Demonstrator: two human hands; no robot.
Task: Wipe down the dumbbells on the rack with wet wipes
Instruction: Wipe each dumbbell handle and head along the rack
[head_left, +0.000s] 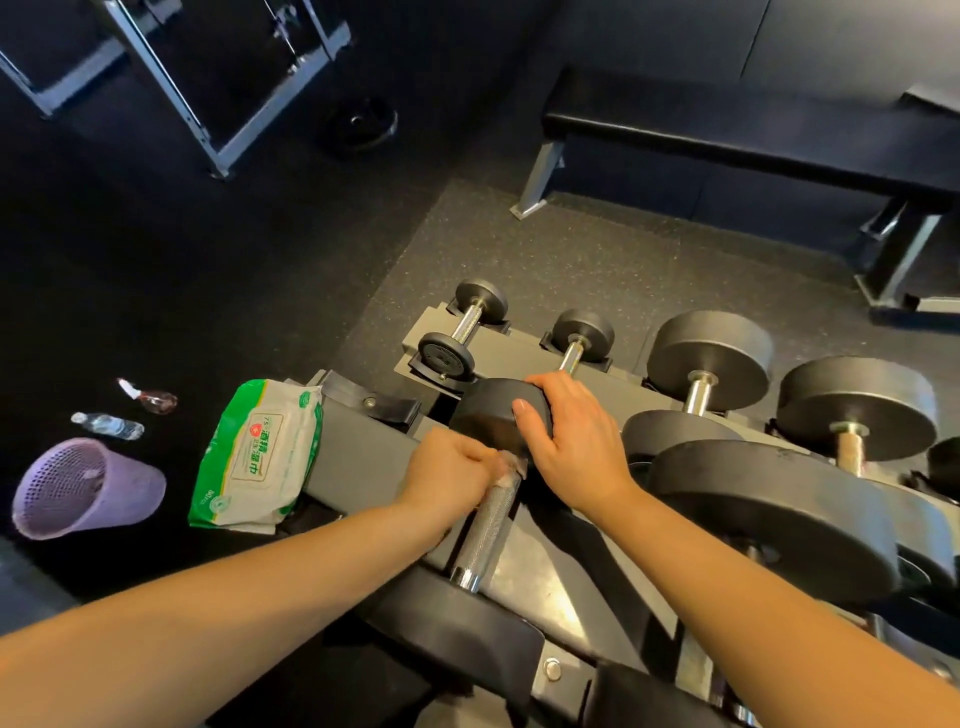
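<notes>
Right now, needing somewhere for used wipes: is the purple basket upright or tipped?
Tipped: the purple basket lies on its side, its mesh inside showing.

I have just one feed, the head camera. It sits high and tips forward and steeply down onto the dumbbell rack (358, 457), which lies close under the lens. The wide angle also catches the floor (156, 260) at left and a bench (727, 130) farther off.

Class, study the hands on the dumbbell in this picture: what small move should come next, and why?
Probably slide the left hand and its crumpled white wet wipe down the knurled steel handle toward the near black head. The wipe sits at the handle's far end, most knurling lies bare, and the right hand steadies the far black rubber head.
</notes>
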